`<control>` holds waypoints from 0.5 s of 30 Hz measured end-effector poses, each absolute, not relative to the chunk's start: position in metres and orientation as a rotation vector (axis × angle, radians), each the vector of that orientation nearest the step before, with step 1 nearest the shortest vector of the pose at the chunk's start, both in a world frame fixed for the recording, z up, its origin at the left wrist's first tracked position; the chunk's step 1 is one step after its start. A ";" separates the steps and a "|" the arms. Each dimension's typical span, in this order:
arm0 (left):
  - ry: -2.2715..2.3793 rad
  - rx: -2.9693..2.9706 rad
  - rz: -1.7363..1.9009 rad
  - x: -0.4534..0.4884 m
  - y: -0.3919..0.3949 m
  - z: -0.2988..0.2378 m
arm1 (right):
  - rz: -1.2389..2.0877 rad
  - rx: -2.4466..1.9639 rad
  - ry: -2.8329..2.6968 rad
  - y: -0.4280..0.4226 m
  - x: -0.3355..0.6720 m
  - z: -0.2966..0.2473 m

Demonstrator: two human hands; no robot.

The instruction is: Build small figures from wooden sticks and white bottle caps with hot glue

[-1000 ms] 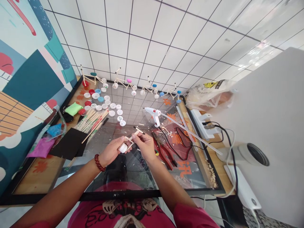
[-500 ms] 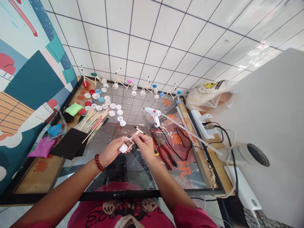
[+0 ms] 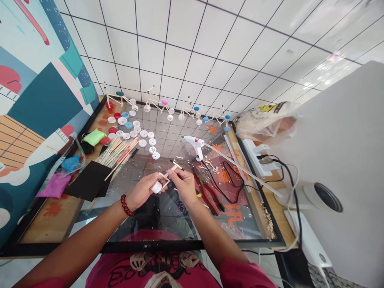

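Note:
My left hand (image 3: 143, 192) is closed around a small stick frame (image 3: 168, 173) with a white bottle cap (image 3: 156, 187) fixed at its lower end. My right hand (image 3: 183, 185) pinches the upper sticks of the same frame, near its black-tipped crossbar. Both hands hover above the glass table top (image 3: 168, 216) in front of me. A red bead bracelet sits on my left wrist.
A white glue gun (image 3: 194, 145) stands beyond my hands, with red pliers (image 3: 207, 191) and black cable to the right. Loose caps (image 3: 141, 136), a pile of sticks (image 3: 117, 152) and black sheets (image 3: 87, 185) lie left. Several finished stick models (image 3: 156, 105) line the tiled wall. A power strip (image 3: 258, 157) sits right.
Nothing has visibly changed with my hands or the frame; only the view has shifted slightly.

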State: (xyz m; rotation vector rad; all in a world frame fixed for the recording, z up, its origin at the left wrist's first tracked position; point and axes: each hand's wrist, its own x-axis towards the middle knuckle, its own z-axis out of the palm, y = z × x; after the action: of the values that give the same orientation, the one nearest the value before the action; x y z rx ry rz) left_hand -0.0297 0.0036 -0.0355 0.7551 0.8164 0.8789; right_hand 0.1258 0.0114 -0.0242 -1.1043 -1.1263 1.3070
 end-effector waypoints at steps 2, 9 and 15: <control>0.811 0.757 0.879 -0.030 0.004 -0.035 | 1.316 -1.099 -1.122 0.011 0.125 -0.023; 0.827 0.794 0.874 -0.030 0.004 -0.033 | 1.343 -1.081 -1.097 0.012 0.125 -0.023; 0.827 0.790 0.879 -0.030 0.004 -0.033 | 1.364 -1.063 -1.088 0.011 0.124 -0.022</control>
State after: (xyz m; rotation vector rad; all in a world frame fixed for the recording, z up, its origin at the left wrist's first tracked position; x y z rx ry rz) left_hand -0.0297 0.0040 -0.0328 0.7898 0.8275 0.8792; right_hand 0.1243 0.0113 -0.0224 -1.0626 -1.0881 1.3640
